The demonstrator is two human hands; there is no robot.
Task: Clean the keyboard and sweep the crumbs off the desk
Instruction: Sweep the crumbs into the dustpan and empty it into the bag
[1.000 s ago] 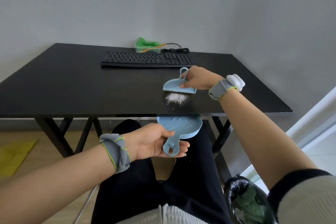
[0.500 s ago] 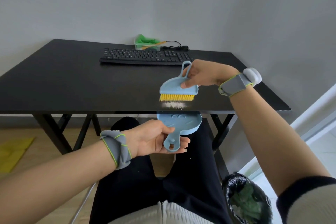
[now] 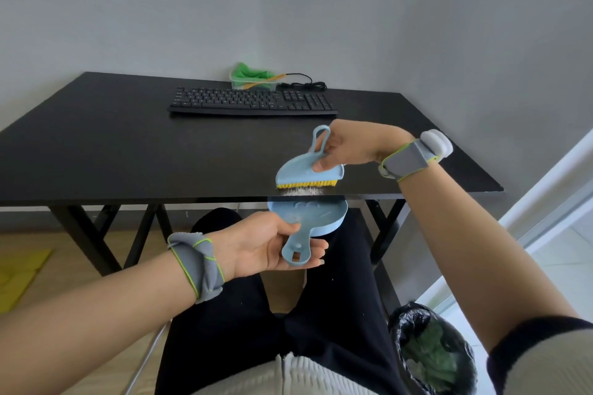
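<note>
At mid-frame, the right hand [image 3: 349,147] pinches the brush [image 3: 308,170] by its looped handle, yellow bristles on the crumbs [image 3: 298,192] at the tabletop [image 3: 128,151] edge. Just below, the left hand [image 3: 266,244] curls round the handle of the dustpan [image 3: 308,212]. If the pan sits too low or off-line, the fine white crumbs may spill onto the lap. Both tools are smooth blue plastic; the keyboard [image 3: 253,101] lies well behind.

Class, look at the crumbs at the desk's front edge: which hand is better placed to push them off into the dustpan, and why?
The right hand. It grips the brush, whose bristles sit just behind the crumbs at the desk edge. The left hand holds the dustpan under that edge to catch them.
</note>
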